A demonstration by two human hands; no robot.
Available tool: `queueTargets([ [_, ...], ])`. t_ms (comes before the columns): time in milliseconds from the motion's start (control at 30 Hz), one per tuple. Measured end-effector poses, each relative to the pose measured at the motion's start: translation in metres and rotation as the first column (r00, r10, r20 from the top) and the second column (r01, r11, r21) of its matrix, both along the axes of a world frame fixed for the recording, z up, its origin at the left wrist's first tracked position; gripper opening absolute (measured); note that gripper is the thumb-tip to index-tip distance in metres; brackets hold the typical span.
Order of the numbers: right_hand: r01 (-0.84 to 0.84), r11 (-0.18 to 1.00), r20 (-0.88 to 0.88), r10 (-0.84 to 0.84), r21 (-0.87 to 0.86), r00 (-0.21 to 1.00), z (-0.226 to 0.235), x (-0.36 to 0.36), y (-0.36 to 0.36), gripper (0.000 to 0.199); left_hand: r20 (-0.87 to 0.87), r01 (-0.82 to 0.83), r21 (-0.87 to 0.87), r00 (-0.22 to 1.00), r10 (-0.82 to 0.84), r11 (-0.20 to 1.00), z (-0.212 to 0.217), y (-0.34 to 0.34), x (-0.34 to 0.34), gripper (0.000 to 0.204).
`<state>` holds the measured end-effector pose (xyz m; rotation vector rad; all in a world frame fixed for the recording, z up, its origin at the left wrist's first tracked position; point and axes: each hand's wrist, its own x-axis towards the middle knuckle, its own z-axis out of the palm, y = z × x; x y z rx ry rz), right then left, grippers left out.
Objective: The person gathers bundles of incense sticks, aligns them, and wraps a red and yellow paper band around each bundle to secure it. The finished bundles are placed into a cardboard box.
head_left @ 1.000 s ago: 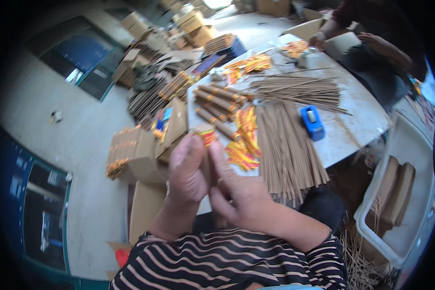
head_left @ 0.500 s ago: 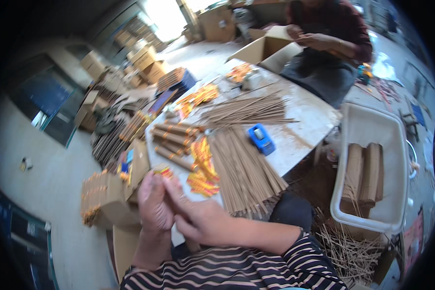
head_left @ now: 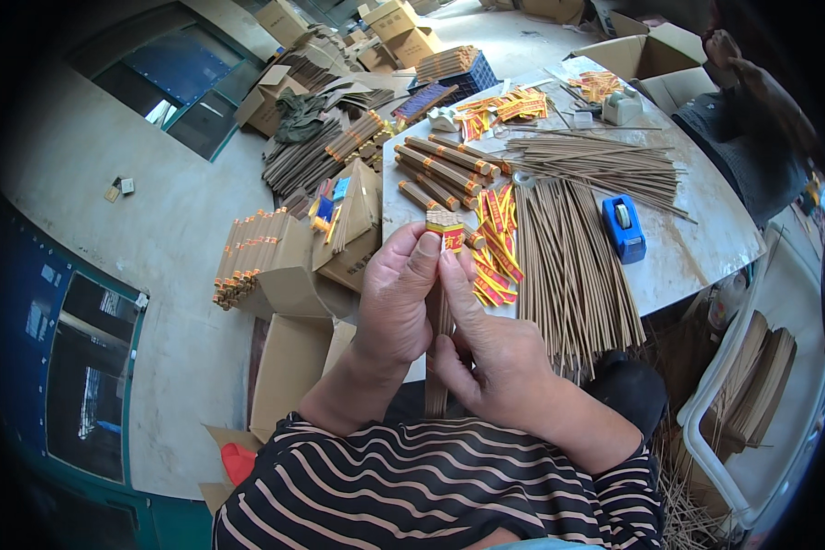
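Note:
A bundle of incense sticks (head_left: 438,394) stands upright between my hands, close to my body. Around its top end sits a red and yellow paper label (head_left: 452,240). My left hand (head_left: 390,307) is closed around the bundle from the left, its thumb against the label. From the other side my right hand (head_left: 500,353) grips the sticks, with its index finger pressed on the label's lower edge. Just beyond, loose paper labels (head_left: 497,247) lie in a pile. To their right are spread loose incense sticks (head_left: 573,275), and banded bundles (head_left: 445,170) are stacked at the left.
A blue tape dispenser (head_left: 624,229) stands on the white table (head_left: 706,247). An open cardboard box (head_left: 293,367) is at my left, and a white plastic tub (head_left: 706,440) with sticks at my right. Another person (head_left: 747,137) sits across the table.
The view has swung right and steadied, so the table sits farther right. My hands now hold the bundle upright with the label in plain sight, where fingers and blur covered it before.

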<state>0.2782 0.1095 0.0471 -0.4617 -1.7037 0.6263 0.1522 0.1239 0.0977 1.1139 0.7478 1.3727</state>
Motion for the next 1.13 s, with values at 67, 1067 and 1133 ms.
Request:
queueTargets([
  [67, -0.004, 1.000, -0.012, 0.004, -0.007, 1.000, 0.0005, 0.0010, -0.0001, 0.073, 0.016, 0.024, -0.009, 1.000, -0.024, 1.000, -0.0012, 0.0019, -0.0012, 0.027],
  [1067, 0.027, 0.999, -0.004, -0.027, 0.033, 1.000, -0.0008, 0.0012, 0.0014, 0.075, -0.149, -0.027, 0.046, 0.988, 0.034, 0.999, -0.0035, -0.0023, 0.0023, 0.040],
  [1133, 0.033, 0.999, 0.000, -0.033, 0.039, 0.999, -0.0011, 0.0008, 0.0012, 0.076, -0.131, -0.004, 0.046, 0.991, 0.010, 0.999, -0.0044, -0.0015, 0.0016, 0.040],
])
